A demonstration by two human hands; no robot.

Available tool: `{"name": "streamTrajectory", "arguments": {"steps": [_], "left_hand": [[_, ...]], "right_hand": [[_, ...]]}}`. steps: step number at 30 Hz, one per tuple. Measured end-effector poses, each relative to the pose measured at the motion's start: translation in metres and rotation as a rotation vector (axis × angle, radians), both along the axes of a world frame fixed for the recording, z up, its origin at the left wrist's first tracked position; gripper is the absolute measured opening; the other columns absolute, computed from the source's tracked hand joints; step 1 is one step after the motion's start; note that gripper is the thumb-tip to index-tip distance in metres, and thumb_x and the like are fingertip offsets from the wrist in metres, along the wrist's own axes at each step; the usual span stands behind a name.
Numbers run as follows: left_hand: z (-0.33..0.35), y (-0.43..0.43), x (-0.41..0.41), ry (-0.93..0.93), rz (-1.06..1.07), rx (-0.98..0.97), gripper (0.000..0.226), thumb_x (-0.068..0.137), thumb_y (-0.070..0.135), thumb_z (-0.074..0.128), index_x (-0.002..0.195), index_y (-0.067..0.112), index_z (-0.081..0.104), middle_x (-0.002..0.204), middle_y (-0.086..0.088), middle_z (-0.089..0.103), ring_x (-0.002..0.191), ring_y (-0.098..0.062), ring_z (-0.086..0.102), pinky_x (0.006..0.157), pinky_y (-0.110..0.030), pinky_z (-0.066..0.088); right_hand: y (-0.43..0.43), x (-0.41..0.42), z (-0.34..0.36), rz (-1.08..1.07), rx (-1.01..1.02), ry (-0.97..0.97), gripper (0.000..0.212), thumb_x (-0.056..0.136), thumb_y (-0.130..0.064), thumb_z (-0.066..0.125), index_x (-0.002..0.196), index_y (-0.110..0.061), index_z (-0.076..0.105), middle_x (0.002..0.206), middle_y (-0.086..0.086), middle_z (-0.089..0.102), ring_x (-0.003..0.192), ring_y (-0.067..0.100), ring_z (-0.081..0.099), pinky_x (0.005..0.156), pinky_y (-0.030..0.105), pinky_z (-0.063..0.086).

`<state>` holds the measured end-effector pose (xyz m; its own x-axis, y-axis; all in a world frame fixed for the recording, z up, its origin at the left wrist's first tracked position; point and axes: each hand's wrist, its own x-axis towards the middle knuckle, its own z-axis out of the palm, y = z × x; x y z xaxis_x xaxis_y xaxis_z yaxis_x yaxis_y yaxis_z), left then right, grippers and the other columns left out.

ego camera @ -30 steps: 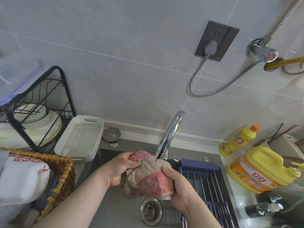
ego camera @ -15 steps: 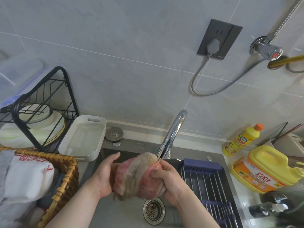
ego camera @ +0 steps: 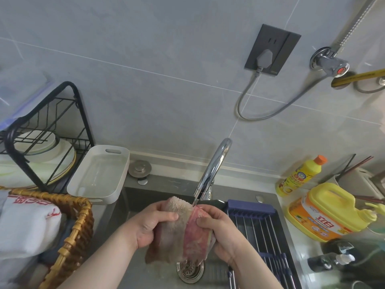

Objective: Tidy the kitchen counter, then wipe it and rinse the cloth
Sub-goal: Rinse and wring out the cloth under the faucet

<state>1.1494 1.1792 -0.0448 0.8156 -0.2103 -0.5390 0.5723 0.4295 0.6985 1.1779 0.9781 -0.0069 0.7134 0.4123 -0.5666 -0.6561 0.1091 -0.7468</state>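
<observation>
Left grip [ego camera: 154, 228] and right grip [ego camera: 220, 232] are curled tight side by side, thumbs pointing inward.

Place: home kitchen.
At the fingers [ego camera: 166, 216]: steel sink [ego camera: 164, 193], tap [ego camera: 210, 174].
Left of them: dish rack [ego camera: 83, 118], plates [ego camera: 62, 155].
Right: detergent jug [ego camera: 331, 201].

Visible of the person: two hands and two forearms. The left hand [ego camera: 153, 226] and the right hand [ego camera: 220, 233] are showing bare, with broad backs and rounded fingers. The thumbnails are looking short and plain. The left forearm [ego camera: 104, 265] and the right forearm [ego camera: 257, 268] are running bare and smooth down to the frame's bottom edge.
</observation>
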Motion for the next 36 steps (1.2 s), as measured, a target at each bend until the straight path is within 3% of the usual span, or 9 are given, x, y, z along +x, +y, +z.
{"name": "streamTrajectory", "arguments": {"steps": [4, 10, 14, 17, 23, 27, 29, 32, 36], "left_hand": [[0.013, -0.015, 0.000, -0.008, 0.043, 0.142, 0.034, 0.076, -0.002, 0.077, 0.106, -0.006, 0.060, 0.083, -0.013, 0.075, 0.079, -0.022, 0.073, 0.069, -0.030, 0.057], [0.012, -0.031, -0.001, 0.015, 0.243, 0.300, 0.010, 0.088, 0.018, 0.069, 0.083, 0.010, 0.074, 0.090, -0.012, 0.075, 0.086, -0.026, 0.072, 0.081, -0.036, 0.054], [0.016, -0.030, -0.003, 0.037, 0.283, 0.189, 0.023, 0.082, 0.021, 0.074, 0.093, 0.002, 0.069, 0.092, -0.021, 0.073, 0.086, -0.035, 0.070, 0.086, -0.047, 0.055], [0.016, -0.026, -0.006, -0.080, 0.182, 0.312, 0.021, 0.072, 0.009, 0.081, 0.090, 0.006, 0.072, 0.090, -0.017, 0.075, 0.088, -0.033, 0.072, 0.085, -0.046, 0.056], [0.013, -0.012, -0.004, -0.049, 0.352, 0.175, 0.023, 0.080, 0.020, 0.069, 0.091, 0.000, 0.068, 0.095, -0.026, 0.071, 0.090, -0.040, 0.070, 0.083, -0.049, 0.054], [0.016, -0.007, -0.001, 0.020, 0.356, 0.023, 0.039, 0.086, 0.039, 0.060, 0.097, 0.002, 0.064, 0.098, -0.025, 0.070, 0.094, -0.039, 0.068, 0.087, -0.050, 0.052], [0.015, -0.008, 0.000, 0.093, 0.330, 0.002, 0.053, 0.088, 0.048, 0.055, 0.104, -0.001, 0.065, 0.106, -0.027, 0.069, 0.100, -0.041, 0.067, 0.095, -0.052, 0.049], [0.011, -0.006, -0.001, 0.182, 0.379, -0.030, 0.064, 0.080, 0.054, 0.059, 0.108, -0.003, 0.065, 0.106, -0.028, 0.069, 0.099, -0.040, 0.068, 0.093, -0.050, 0.050], [0.005, -0.003, -0.002, 0.267, 0.410, -0.062, 0.047, 0.091, 0.045, 0.057, 0.104, 0.001, 0.065, 0.091, -0.024, 0.072, 0.085, -0.036, 0.070, 0.077, -0.045, 0.054]], "right_hand": [[-0.001, -0.003, -0.003, -0.048, -0.139, -0.073, 0.021, 0.087, 0.008, 0.063, 0.107, 0.006, 0.065, 0.097, 0.028, 0.070, 0.080, 0.036, 0.070, 0.065, 0.042, 0.059], [0.012, -0.003, -0.009, 0.024, -0.555, -0.307, 0.022, 0.083, -0.027, 0.077, 0.083, -0.005, 0.072, 0.073, 0.004, 0.070, 0.065, 0.020, 0.063, 0.065, 0.038, 0.054], [0.017, 0.000, -0.015, -0.109, -0.444, -0.195, 0.037, 0.098, -0.033, 0.056, 0.073, -0.010, 0.071, 0.077, 0.015, 0.072, 0.073, 0.029, 0.070, 0.074, 0.043, 0.058], [0.018, -0.002, -0.018, -0.067, -0.451, -0.198, 0.028, 0.090, -0.037, 0.069, 0.087, -0.010, 0.072, 0.083, 0.015, 0.075, 0.084, 0.033, 0.073, 0.081, 0.051, 0.059], [0.020, 0.002, -0.025, -0.098, -0.086, 0.045, 0.019, 0.096, -0.007, 0.056, 0.108, 0.005, 0.064, 0.101, 0.027, 0.069, 0.090, 0.037, 0.067, 0.089, 0.055, 0.053], [0.031, 0.003, -0.034, -0.245, 0.120, 0.246, 0.049, 0.101, -0.038, 0.044, 0.124, 0.003, 0.060, 0.119, 0.029, 0.065, 0.111, 0.043, 0.063, 0.105, 0.061, 0.041], [0.035, -0.003, -0.033, -0.134, 0.116, 0.232, 0.065, 0.095, -0.054, 0.044, 0.119, 0.002, 0.066, 0.121, 0.025, 0.066, 0.113, 0.040, 0.064, 0.110, 0.057, 0.037], [0.033, -0.012, -0.034, 0.004, 0.063, 0.110, 0.048, 0.088, -0.035, 0.063, 0.119, 0.002, 0.067, 0.125, 0.027, 0.063, 0.117, 0.040, 0.061, 0.111, 0.049, 0.038], [0.026, -0.010, -0.041, -0.047, 0.021, 0.001, 0.065, 0.076, -0.036, 0.076, 0.122, 0.009, 0.059, 0.122, 0.036, 0.059, 0.103, 0.041, 0.062, 0.100, 0.053, 0.044]]}}
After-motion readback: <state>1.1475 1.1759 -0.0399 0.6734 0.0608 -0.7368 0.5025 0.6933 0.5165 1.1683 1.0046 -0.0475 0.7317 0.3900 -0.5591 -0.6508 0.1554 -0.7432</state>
